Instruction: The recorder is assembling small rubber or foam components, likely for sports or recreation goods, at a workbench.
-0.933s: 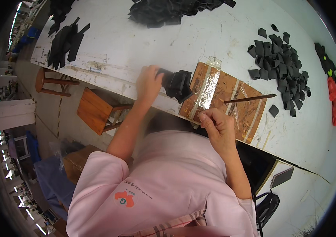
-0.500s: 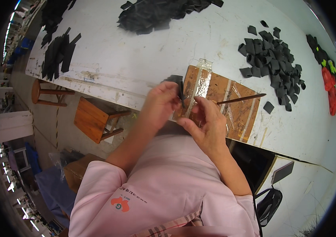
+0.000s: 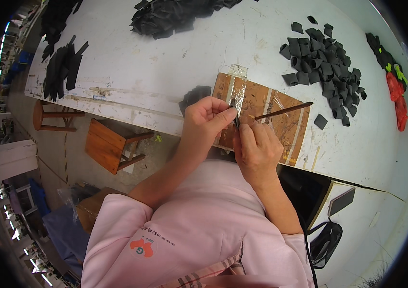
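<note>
My left hand pinches a small black fabric piece between thumb and fingers. The piece looks like a narrow strip seen edge-on. My right hand closes on its lower end, fingers curled, hiding much of it. Both hands hover over the near left part of a brown board crossed by strips of tape. Just beyond my right fingers, a thin brown stick lies on the board. A small stack of black pieces sits beside the board, partly covered by my left hand.
A heap of small black fabric loops spreads at right on the white table. Black strips pile up at the far middle and far left. Wooden stools stand left of the table. Red and black bundles lie far right.
My hands have come together: the left, previously beside the stack with a black piece, has moved right over the board. My right fingers, apart before, have closed on the piece's end.
</note>
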Action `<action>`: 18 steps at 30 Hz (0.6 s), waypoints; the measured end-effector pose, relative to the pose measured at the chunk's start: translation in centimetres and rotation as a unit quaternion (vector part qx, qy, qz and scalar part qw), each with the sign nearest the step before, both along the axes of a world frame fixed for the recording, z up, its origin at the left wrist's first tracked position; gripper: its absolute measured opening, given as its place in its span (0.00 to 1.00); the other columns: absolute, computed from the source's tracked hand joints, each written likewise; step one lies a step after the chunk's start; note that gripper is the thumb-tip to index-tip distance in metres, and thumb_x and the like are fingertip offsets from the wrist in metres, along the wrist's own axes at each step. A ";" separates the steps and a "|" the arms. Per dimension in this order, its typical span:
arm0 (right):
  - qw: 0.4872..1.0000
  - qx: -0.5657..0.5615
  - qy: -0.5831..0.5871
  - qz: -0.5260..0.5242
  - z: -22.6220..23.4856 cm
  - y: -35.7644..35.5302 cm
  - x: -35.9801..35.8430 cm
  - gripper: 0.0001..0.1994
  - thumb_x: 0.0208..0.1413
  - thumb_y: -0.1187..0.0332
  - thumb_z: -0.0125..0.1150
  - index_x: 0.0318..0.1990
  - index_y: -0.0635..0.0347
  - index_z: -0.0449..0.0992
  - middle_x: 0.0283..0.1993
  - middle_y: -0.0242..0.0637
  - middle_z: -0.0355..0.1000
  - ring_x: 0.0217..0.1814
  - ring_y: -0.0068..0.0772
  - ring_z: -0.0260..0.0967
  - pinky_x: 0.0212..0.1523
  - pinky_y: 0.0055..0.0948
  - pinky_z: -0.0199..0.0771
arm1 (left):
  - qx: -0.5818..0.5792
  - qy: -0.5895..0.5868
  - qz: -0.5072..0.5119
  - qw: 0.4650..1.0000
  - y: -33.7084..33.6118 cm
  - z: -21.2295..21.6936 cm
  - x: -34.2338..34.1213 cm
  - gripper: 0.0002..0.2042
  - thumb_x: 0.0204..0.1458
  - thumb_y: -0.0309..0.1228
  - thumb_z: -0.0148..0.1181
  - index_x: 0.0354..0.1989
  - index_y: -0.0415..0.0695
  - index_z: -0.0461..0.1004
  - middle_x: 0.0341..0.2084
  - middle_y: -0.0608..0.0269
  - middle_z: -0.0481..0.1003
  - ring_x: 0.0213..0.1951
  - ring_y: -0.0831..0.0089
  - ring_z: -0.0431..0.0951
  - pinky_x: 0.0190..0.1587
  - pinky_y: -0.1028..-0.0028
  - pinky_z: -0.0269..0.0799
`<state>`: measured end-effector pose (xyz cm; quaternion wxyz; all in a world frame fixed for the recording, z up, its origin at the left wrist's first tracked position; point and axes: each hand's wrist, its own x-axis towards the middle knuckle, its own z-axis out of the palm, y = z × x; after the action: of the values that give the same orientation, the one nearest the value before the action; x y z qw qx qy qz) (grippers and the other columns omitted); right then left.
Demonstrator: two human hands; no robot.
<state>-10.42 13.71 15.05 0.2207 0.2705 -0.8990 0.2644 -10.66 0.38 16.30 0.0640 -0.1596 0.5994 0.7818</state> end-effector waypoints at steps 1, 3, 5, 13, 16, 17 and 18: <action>1.000 0.025 0.009 0.006 0.0 0.1 0.1 0.07 0.36 0.74 0.59 0.22 0.60 0.65 0.19 0.34 0.55 0.18 0.31 0.57 0.15 0.29 0.57 | -0.013 -0.006 -0.007 1.000 0.1 -0.1 -0.1 0.04 0.47 0.26 0.55 0.26 0.39 0.69 0.15 0.70 0.67 0.18 0.86 0.64 0.20 0.86 0.59; 0.999 0.041 0.004 0.005 0.0 0.3 0.3 0.07 0.37 0.73 0.59 0.23 0.61 0.66 0.19 0.34 0.56 0.18 0.32 0.58 0.16 0.29 0.58 | -0.020 0.003 -0.010 1.000 0.0 -0.5 0.0 0.03 0.46 0.26 0.55 0.25 0.39 0.69 0.15 0.70 0.67 0.17 0.86 0.63 0.20 0.86 0.58; 0.998 0.058 0.001 0.000 0.3 0.7 0.5 0.07 0.38 0.73 0.60 0.24 0.62 0.67 0.20 0.34 0.57 0.19 0.32 0.58 0.16 0.28 0.59 | -0.023 0.016 -0.017 0.999 0.0 -0.5 -0.1 0.03 0.46 0.25 0.55 0.25 0.39 0.70 0.15 0.70 0.67 0.17 0.86 0.63 0.19 0.86 0.58; 0.960 -0.233 -0.153 -0.011 2.1 1.3 0.5 0.08 0.41 0.77 0.60 0.31 0.64 0.71 0.25 0.39 0.65 0.23 0.34 0.66 0.20 0.27 0.65 | -0.174 0.180 -0.084 0.964 1.6 0.8 1.2 0.01 0.47 0.19 0.53 0.27 0.35 0.68 0.17 0.68 0.70 0.20 0.88 0.67 0.22 0.86 0.64; 0.980 -0.171 -0.100 -0.019 2.2 1.3 0.3 0.06 0.41 0.78 0.58 0.30 0.64 0.70 0.25 0.39 0.64 0.23 0.37 0.65 0.21 0.29 0.65 | -0.261 0.231 -0.065 0.935 2.2 0.1 1.5 0.01 0.47 0.18 0.52 0.28 0.35 0.69 0.18 0.66 0.71 0.20 0.88 0.69 0.22 0.85 0.67; 0.986 -0.137 -0.093 -0.023 1.8 1.3 0.2 0.07 0.41 0.77 0.57 0.31 0.64 0.70 0.25 0.39 0.63 0.24 0.37 0.65 0.21 0.30 0.66 | -0.311 0.260 -0.038 0.913 2.4 -0.3 1.4 0.02 0.47 0.18 0.52 0.29 0.34 0.69 0.18 0.66 0.71 0.20 0.87 0.69 0.22 0.85 0.67; 0.990 -0.103 -0.088 -0.027 1.4 1.4 0.2 0.07 0.41 0.77 0.57 0.31 0.64 0.69 0.26 0.39 0.63 0.25 0.38 0.64 0.22 0.31 0.66 | -0.360 0.288 -0.009 0.887 2.5 -0.8 1.4 0.02 0.46 0.17 0.53 0.29 0.34 0.69 0.18 0.66 0.71 0.20 0.87 0.69 0.22 0.86 0.68</action>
<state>-10.24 15.07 16.48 0.1749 0.1978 -0.8897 0.3725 -9.29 2.90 15.54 -0.1664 0.0664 0.8331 0.5233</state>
